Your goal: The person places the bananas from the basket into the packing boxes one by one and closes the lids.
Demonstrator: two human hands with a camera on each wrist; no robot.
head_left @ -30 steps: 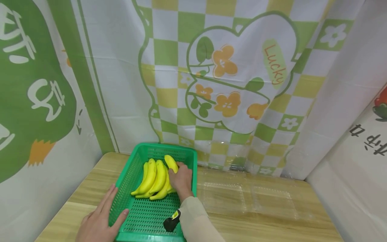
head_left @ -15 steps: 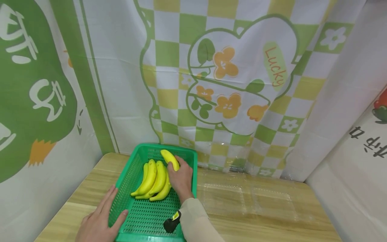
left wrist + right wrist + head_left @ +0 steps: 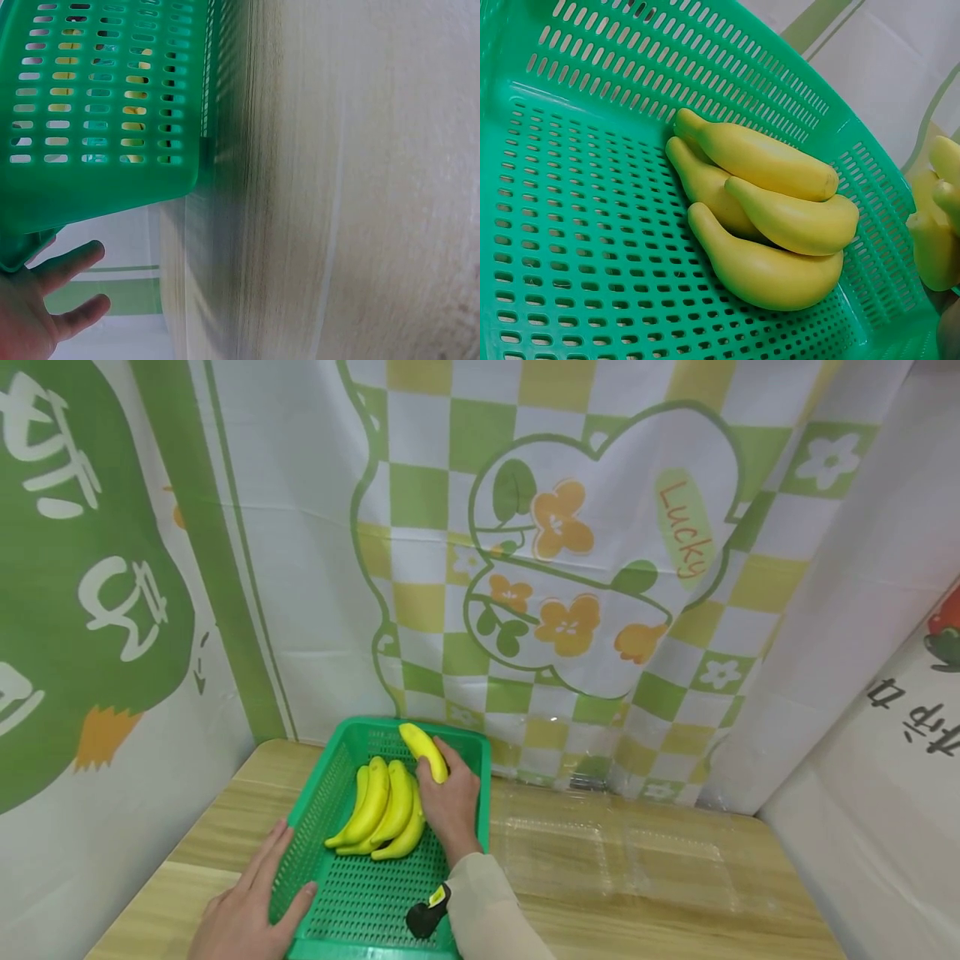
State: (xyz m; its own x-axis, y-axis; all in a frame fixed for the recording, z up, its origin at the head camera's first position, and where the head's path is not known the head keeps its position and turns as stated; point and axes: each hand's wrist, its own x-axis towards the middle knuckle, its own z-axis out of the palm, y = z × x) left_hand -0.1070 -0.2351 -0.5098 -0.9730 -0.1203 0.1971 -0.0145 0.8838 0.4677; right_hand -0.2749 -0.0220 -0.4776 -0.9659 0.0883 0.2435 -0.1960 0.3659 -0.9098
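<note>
My right hand holds a yellow banana above the far right part of a green plastic basket. Its thumb lies along one side of the fruit, fingers on the other. Several more bananas lie bunched on the basket floor, just left of that hand. At the right edge of the right wrist view, the held banana is partly cut off. My left hand rests at the basket's left rim with fingers straight and thumb spread toward the inside. Its fingers also show past the rim in the left wrist view.
The basket stands on a wood-grain table. Right of it lie clear plastic trays, hard to see against the wood. A printed checkered curtain hangs behind the table, and white cloth walls close in both sides. A black strap device sits at the right wrist.
My right hand has lifted the banana up off the bunch and tilted it toward the far rim. The left hand has stayed at the basket's side.
</note>
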